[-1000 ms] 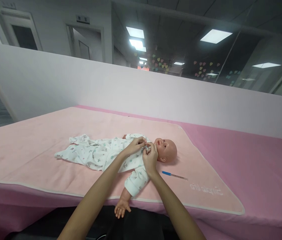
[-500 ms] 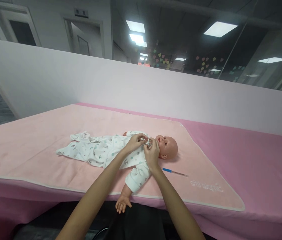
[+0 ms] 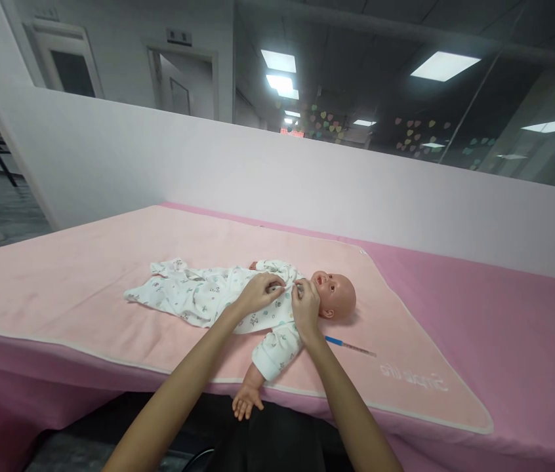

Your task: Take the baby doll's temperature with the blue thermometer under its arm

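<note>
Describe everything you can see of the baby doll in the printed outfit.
The bald, plastic-looking baby doll wears a printed white cloth outfit and lies on its back on a pale pink cloth blanket. Its head points rightward in view, mouth open. Its near arm reaches past the blanket's edge, fingers spread. No feet show. The person's left hand and right hand are at its upper chest; exact contact is unclear.

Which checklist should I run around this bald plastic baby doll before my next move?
1. Doll on its back: ok.
2. Left hand at the chest of its white printed cloth suit: ok.
3. Right hand close to the doll's neck: ok.
4. Suit fastened at the top: cannot tell, too small.
5. Doll's near hand within the pale peach blanket: not ok, past its white-trimmed edge.
6. Slim blue-ended stick out from under both hands: ok, lying on the blanket.
</note>
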### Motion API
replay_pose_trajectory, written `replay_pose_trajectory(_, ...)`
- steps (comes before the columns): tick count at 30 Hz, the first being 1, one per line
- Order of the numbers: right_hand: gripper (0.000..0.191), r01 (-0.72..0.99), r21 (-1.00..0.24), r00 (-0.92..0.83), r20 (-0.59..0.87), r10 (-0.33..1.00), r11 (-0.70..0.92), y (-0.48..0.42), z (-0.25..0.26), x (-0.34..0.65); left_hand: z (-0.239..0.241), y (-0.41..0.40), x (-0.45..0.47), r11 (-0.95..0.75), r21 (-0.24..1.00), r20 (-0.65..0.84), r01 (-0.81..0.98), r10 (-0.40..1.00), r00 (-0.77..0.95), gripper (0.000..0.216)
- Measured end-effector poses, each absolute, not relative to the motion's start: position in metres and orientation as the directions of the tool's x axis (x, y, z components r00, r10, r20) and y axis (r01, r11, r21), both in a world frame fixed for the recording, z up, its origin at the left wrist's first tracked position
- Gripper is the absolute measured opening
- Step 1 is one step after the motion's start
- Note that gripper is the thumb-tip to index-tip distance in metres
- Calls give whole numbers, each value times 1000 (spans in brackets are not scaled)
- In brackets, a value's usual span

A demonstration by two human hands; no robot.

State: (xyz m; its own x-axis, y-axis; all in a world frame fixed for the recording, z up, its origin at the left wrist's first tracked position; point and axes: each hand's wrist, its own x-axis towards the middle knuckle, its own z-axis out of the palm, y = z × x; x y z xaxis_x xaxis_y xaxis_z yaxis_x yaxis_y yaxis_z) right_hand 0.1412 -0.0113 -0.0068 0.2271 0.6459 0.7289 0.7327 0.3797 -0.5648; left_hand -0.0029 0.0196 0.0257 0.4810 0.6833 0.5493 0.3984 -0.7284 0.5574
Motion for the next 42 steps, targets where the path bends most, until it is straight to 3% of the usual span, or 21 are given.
replay_pose_trajectory(3, 19, 787, -461, 138, 779, 611, 411, -12, -8, 142, 20, 15, -3, -759, 413, 606, 504, 641, 471, 19)
replay_pose_trajectory(7, 20, 872, -166, -102, 858, 503, 460, -9, -2, 137, 15, 12, -2, -730, 283, 647, 622, 624, 438, 17)
replay_pose_trajectory(10, 19, 880, -46, -205, 861, 466, 472, -1, 5, 130, 14, 12, -3, -684, 183, 656, 706, 620, 430, 10)
replay_pose_trajectory(13, 18, 865, -82, -203, 844, 496, 494, 6, 4, 126, 15, 12, -5, -669, 117, 661, 734, 604, 445, 6)
replay_pose_trajectory(20, 17, 745, -338, -106, 792, 601, 576, 10, -5, 138, 11, 13, -9, -736, 112, 727, 667, 518, 450, 14)
replay_pose_trajectory(31, 9, 750, -336, -130, 771, 624, 571, 3, 0, 140, 10, 9, -8, -723, 59, 646, 688, 553, 527, 18)
replay_pose_trajectory(34, 9, 741, -334, -135, 775, 617, 582, 3, 0, 140, 9, 11, -8, -733, 116, 633, 670, 574, 519, 18)
replay_pose_trajectory(42, 8, 720, -361, -117, 778, 617, 592, 2, -2, 139, 13, 15, -12, -678, 533, 588, 507, 727, 355, 20)
